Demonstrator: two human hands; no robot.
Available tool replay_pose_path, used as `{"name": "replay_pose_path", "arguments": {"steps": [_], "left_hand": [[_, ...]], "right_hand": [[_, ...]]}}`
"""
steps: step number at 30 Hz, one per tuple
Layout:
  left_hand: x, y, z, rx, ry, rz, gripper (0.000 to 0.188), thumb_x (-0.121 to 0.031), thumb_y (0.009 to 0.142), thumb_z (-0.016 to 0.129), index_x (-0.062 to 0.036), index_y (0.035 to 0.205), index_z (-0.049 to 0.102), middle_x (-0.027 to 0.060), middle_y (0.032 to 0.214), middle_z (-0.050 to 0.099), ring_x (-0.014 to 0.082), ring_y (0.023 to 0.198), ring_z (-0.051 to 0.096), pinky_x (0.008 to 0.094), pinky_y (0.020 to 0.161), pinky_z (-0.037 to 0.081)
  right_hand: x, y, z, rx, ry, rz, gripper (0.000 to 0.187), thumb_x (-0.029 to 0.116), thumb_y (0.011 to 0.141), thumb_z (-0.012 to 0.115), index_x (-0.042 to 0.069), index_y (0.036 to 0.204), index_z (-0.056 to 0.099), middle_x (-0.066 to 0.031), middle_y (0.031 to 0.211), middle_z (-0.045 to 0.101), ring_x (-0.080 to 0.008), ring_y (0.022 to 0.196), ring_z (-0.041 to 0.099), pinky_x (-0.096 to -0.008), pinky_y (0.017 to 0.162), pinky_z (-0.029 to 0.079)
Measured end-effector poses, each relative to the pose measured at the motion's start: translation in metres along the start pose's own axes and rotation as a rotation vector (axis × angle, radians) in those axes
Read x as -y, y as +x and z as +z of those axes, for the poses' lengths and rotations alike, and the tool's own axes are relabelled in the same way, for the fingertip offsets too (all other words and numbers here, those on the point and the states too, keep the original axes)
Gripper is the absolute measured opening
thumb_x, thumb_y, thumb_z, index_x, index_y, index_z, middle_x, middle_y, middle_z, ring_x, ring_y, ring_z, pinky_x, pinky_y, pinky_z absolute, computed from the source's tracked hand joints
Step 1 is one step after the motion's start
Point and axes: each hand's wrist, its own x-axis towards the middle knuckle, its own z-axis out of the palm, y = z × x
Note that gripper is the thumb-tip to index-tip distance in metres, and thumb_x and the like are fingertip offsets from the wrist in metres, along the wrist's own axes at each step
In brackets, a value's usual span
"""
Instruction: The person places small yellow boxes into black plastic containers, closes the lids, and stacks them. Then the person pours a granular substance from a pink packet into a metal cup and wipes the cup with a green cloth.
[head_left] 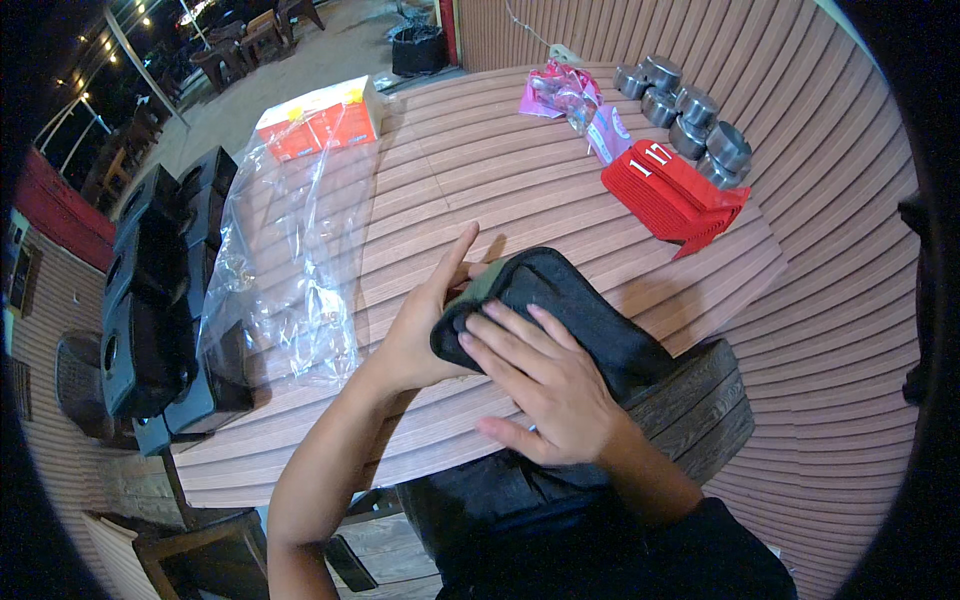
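Observation:
A black, soft-looking piece (570, 320) with a dark green edge is raised over the table in front of me. It looks like a cloth pouch or cover, but its exact kind cannot be made out. My left hand (420, 325) supports it from the left, one finger stretched up past its far edge and the others partly hidden behind it. Across its near face my right hand (550, 385) lies flat with the fingers spread, pressing on the black surface. The thumb points left, apart from the piece.
Clear plastic wrap (300, 270) covers the table's left part, by an orange-and-white box (325, 120). Black boxes with round holes (150, 330) stand beyond the left edge. Red stacked tags (670, 195), metal cups (690, 115) and pink packets (565, 95) sit at the far right.

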Motion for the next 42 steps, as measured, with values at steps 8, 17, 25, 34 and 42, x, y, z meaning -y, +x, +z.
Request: {"name": "replay_pose_path", "arguments": {"steps": [8,17,25,34,42], "left_hand": [[-0.021,-0.003,-0.006,0.143,-0.105,-0.113,0.146,0.008,0.077,0.094,-0.0157,0.182,-0.004,0.0210,0.161,0.056,0.0346,0.151,0.056,0.0456,0.131,0.040],[-0.019,-0.002,-0.019,-0.008,0.309,0.053,0.116,-0.008,0.078,0.090,0.0001,0.175,0.025,0.0269,0.160,0.053,0.0407,0.146,0.058,0.0475,0.126,0.045],[-0.013,0.001,0.008,-0.193,0.466,0.063,0.129,-0.036,0.064,0.109,0.0022,0.165,0.038,0.0252,0.136,0.062,0.0440,0.134,0.063,0.0497,0.115,0.052],[-0.002,0.001,0.008,-0.103,0.128,-0.020,0.124,-0.029,0.064,0.111,-0.0017,0.164,0.043,0.0170,0.150,0.061,0.0306,0.143,0.058,0.0433,0.123,0.046],[-0.002,-0.005,0.018,0.026,0.181,0.050,0.103,-0.028,0.067,0.106,-0.0009,0.152,0.055,0.0209,0.137,0.062,0.0405,0.130,0.062,0.0471,0.113,0.050]], "right_hand": [[-0.050,0.016,-0.005,-0.102,0.138,0.384,0.084,0.057,0.113,0.056,-0.010,0.163,0.045,-0.0329,0.169,0.045,-0.0469,0.156,0.048,-0.0473,0.130,0.038],[-0.053,-0.005,0.001,-0.149,0.130,0.286,0.068,0.036,0.112,0.059,-0.010,0.162,0.048,-0.0305,0.172,0.044,-0.0464,0.160,0.043,-0.0498,0.133,0.033],[-0.040,-0.012,0.010,-0.257,0.094,0.326,0.063,-0.009,0.089,0.058,-0.015,0.152,0.055,-0.0309,0.165,0.053,-0.0452,0.153,0.054,-0.0473,0.129,0.041],[-0.016,-0.023,0.014,-0.415,0.246,0.238,0.075,-0.013,0.079,0.052,-0.014,0.154,0.056,-0.0329,0.167,0.050,-0.0468,0.159,0.046,-0.0463,0.132,0.037],[-0.004,-0.006,0.008,-0.299,0.051,0.140,0.088,0.044,0.102,0.065,-0.006,0.170,0.038,-0.0316,0.176,0.035,-0.0539,0.162,0.034,-0.0632,0.133,0.026]]}}
